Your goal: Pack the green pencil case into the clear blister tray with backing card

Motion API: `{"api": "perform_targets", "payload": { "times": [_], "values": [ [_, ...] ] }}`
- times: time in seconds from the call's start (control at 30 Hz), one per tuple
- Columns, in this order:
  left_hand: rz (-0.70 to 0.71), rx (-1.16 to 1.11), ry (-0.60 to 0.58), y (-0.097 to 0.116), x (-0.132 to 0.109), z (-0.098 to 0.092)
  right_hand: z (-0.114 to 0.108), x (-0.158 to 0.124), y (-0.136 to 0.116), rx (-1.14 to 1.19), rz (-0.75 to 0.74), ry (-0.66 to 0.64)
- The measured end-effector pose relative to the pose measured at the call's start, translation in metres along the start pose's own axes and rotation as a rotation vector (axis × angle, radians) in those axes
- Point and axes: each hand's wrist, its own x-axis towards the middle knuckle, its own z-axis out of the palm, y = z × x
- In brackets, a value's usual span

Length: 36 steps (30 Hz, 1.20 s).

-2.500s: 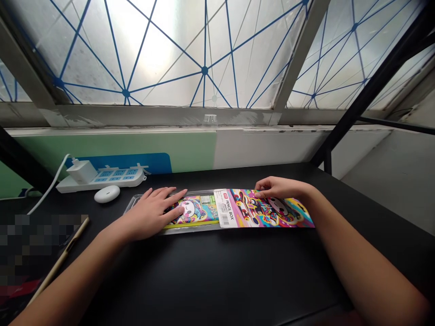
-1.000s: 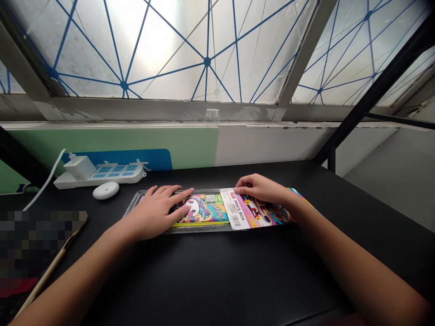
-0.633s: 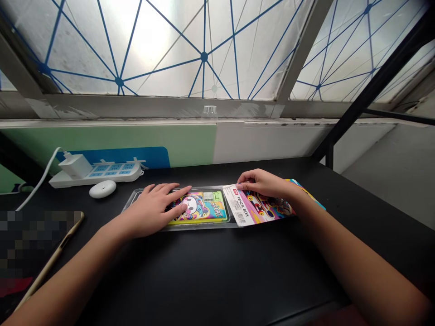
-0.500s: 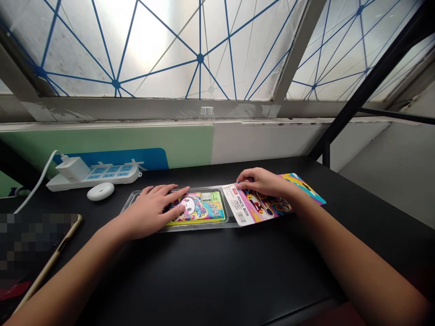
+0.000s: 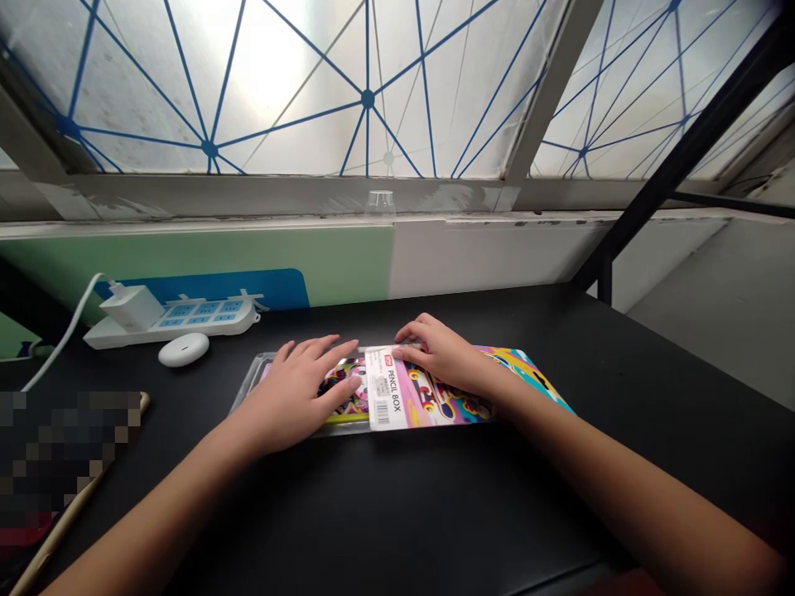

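Five left fingers (image 5: 316, 349) spread apart, pressing flat through a clear plastic tray (image 5: 249, 385) onto a bright pencil box (image 5: 343, 393). Five right fingers (image 5: 413, 335), slightly curled and not clamped, rest on a printed card (image 5: 403, 406) overlapping the tray's right side. Left hand (image 5: 289, 401) and right hand (image 5: 440, 360) sit on a black desk (image 5: 435, 497), below a white power strip (image 5: 204, 319) and white oval gadget (image 5: 183, 349).

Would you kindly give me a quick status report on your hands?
Left hand flat on clear plastic tray. Right hand on pencil box card lying across it. White oval object off left, apart.
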Motion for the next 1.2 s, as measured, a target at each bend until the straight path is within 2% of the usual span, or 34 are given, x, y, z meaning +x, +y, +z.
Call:
{"api": "perform_targets", "payload": {
  "times": [0.1, 0.2, 0.3, 0.37, 0.43, 0.47, 0.57, 0.67, 0.8, 0.93, 1.03, 1.13, 1.2],
  "values": [
    [-0.024, -0.289, 0.075, 0.019, -0.003, 0.001, 0.013, -0.001, -0.016, -0.065, -0.032, 0.004],
    [-0.081, -0.593, 0.121, 0.025, -0.002, -0.001, 0.016, -0.001, -0.027, -0.083, -0.041, -0.002],
    [-0.052, -0.843, 0.158, 0.012, 0.003, -0.004, 0.005, -0.004, -0.03, -0.089, -0.103, 0.008],
    [-0.028, -0.982, 0.306, -0.004, 0.007, -0.007, -0.011, -0.01, -0.025, -0.068, -0.143, -0.052],
    [-0.08, -1.083, 0.472, -0.02, 0.011, -0.009, -0.028, -0.016, -0.015, -0.042, -0.129, -0.161],
    [-0.126, -1.141, 0.517, -0.026, 0.012, -0.009, -0.035, -0.019, -0.009, -0.049, -0.098, -0.204],
    [-0.237, -1.288, 0.538, -0.034, 0.014, -0.005, -0.046, -0.019, 0.005, -0.09, -0.019, -0.269],
    [-0.243, -1.238, 0.536, -0.031, 0.014, 0.001, -0.045, -0.014, 0.009, -0.07, 0.01, -0.301],
    [-0.225, -1.177, 0.556, -0.023, 0.013, 0.002, -0.034, -0.004, -0.004, -0.055, -0.002, -0.301],
    [-0.211, -1.252, 0.567, -0.02, 0.01, -0.004, -0.013, 0.012, -0.033, -0.051, -0.005, -0.351],
    [-0.227, -1.273, 0.557, -0.024, 0.01, -0.006, 0.005, 0.029, -0.062, -0.099, -0.098, -0.354],
    [-0.247, -1.192, 0.512, -0.031, 0.011, -0.007, 0.015, 0.043, -0.088, -0.206, -0.218, -0.305],
    [-0.249, -1.039, 0.435, -0.034, 0.01, -0.008, 0.015, 0.044, -0.097, -0.274, -0.271, -0.252]
  ]
}}
